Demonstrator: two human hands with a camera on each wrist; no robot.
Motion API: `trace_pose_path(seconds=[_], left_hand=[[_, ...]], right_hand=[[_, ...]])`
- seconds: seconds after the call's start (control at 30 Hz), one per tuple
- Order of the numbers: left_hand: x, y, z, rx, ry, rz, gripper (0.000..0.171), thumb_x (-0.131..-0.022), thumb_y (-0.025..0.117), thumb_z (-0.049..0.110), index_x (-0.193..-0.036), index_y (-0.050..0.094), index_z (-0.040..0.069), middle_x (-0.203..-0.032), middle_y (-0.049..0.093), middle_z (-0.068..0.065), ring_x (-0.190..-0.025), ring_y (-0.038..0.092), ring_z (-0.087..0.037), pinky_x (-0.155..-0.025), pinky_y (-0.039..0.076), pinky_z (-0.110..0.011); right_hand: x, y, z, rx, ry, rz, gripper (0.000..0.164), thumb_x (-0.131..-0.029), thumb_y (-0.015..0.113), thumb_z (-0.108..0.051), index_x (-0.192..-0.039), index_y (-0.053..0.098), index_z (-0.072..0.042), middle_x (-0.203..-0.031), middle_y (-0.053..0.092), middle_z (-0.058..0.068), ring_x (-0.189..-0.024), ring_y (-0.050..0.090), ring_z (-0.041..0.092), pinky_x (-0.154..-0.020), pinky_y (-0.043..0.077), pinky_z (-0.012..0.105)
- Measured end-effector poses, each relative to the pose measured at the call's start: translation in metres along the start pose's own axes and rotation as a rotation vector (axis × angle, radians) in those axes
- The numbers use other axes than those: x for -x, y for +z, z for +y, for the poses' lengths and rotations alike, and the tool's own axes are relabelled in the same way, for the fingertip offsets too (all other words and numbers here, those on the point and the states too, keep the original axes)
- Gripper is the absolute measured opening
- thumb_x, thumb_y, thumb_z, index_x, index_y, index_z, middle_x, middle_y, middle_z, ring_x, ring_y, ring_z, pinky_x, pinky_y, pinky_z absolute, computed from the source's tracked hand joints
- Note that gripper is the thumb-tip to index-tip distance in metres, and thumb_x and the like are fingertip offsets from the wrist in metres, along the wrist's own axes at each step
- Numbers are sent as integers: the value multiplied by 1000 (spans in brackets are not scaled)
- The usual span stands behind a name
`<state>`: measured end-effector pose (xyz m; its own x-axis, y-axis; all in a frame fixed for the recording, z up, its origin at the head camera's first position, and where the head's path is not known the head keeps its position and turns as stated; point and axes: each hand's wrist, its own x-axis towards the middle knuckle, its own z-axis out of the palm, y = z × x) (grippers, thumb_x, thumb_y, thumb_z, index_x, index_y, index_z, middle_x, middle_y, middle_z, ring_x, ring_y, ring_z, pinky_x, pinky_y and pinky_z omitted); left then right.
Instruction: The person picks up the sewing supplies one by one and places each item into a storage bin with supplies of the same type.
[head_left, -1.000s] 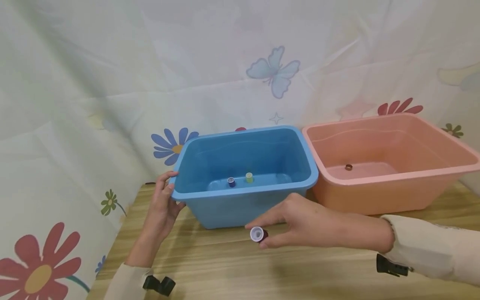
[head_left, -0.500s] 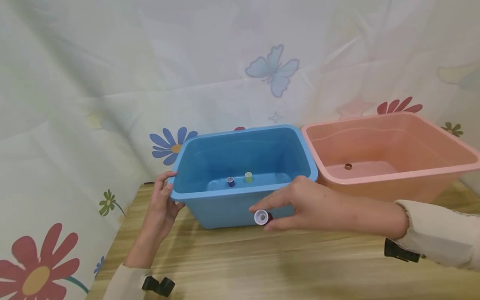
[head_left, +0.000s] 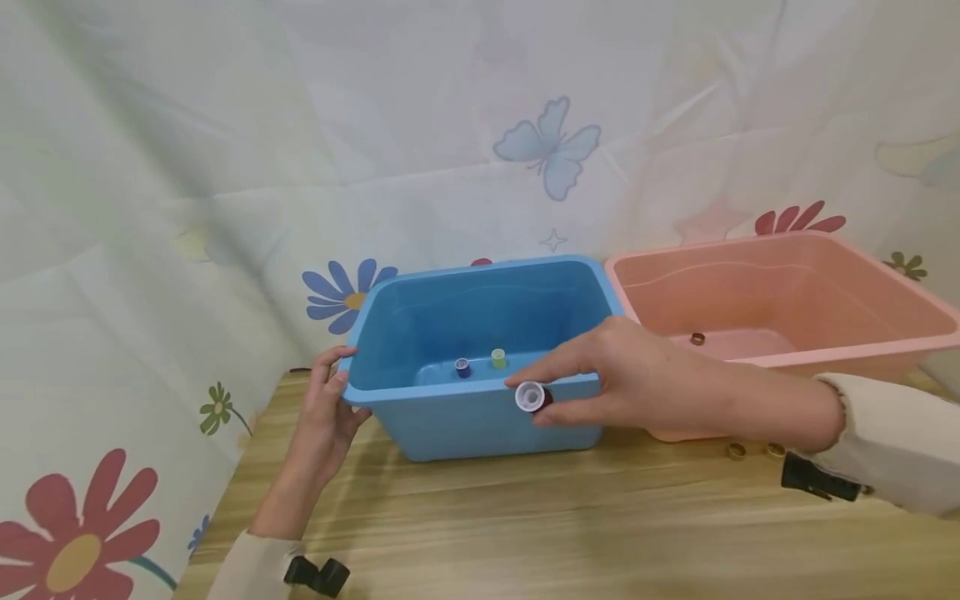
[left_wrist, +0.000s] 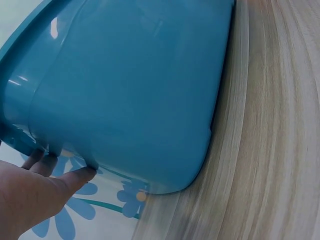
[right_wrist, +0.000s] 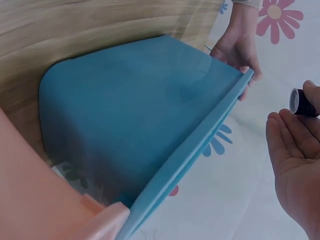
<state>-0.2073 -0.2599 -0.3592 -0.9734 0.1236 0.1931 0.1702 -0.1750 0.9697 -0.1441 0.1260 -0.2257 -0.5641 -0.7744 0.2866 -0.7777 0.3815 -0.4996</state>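
In the head view my right hand [head_left: 645, 379] pinches a small dark-red thread spool [head_left: 531, 397] between thumb and fingers, its white hollow end turned towards me. It is in front of the blue tub [head_left: 480, 429], overlapping the front rim in this view. The right wrist view shows the same spool's dark side and white rim [right_wrist: 294, 101]. My left hand [head_left: 326, 408] grips the tub's left rim, with fingers [left_wrist: 80, 176] against the outer wall. Inside the tub stand a dark-blue spool [head_left: 463, 368] and a yellow-green spool [head_left: 498, 359], both white-topped.
A pink tub [head_left: 892, 346] stands right beside the blue one, with a small brown ring [head_left: 697, 339] on its floor. Two more rings, one brassy [head_left: 737, 452], lie on the wooden table [head_left: 525, 525] before it. A flowered curtain [head_left: 420, 108] hangs behind.
My right hand has risen with the spool, from low before the blue tub to its front rim, and slightly right. Rings on the table have come into view. My left hand stays.
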Motion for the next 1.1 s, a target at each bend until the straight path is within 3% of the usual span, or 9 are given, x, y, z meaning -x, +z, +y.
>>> trace_pose_path(seconds=[0.2,0.47,0.77,0.9,1.0,1.1], left_hand=[[-3,3,3,6,17,-11,29,-107,41,23,-135,41,28,-155,29,-7,-131,43,-34,-90,53,-36],[2,0,4,-7,-7,1,30,-107,41,24,-136,39,28,-158,24,-7,-134,38,-37,-90,52,-35],[1,1,0,-2,7,-7,30,-107,41,23,-137,40,27,-157,28,-7,-134,40,-37,-90,53,-36],[0,1,1,1,2,-4,30,-106,42,24,-136,40,27,-157,28,-6,-134,39,-37,-91,52,-37],[0,1,1,1,-2,-7,30,-106,42,24,-136,40,28,-157,27,-7,-134,40,-36,-91,52,-37],[0,1,2,2,-3,-6,30,-106,42,25,-136,40,28,-158,26,-7,-134,39,-36,-91,52,-36]], right_hand=[[-2,-16,-2,65,7,50,42,-89,79,-35,-129,72,-23,-107,74,-18,-87,67,-2,-65,49,21],[-8,-18,-3,94,29,51,41,-89,79,-36,-129,72,-24,-105,74,-18,-80,62,0,-51,35,25],[-16,-29,-4,93,36,88,39,-89,80,-28,-127,73,-22,-104,75,-16,-95,68,-2,-48,33,26],[-20,-36,-5,93,57,110,38,-88,81,-28,-125,74,-22,-105,75,-14,-93,69,-3,-47,32,27],[-24,-41,-4,102,47,125,38,-87,81,-27,-124,75,-21,-102,76,-13,-90,70,-3,-48,35,26],[-28,-44,-2,102,31,150,38,-86,83,-25,-122,75,-19,-101,77,-12,-95,71,0,-57,48,22]])
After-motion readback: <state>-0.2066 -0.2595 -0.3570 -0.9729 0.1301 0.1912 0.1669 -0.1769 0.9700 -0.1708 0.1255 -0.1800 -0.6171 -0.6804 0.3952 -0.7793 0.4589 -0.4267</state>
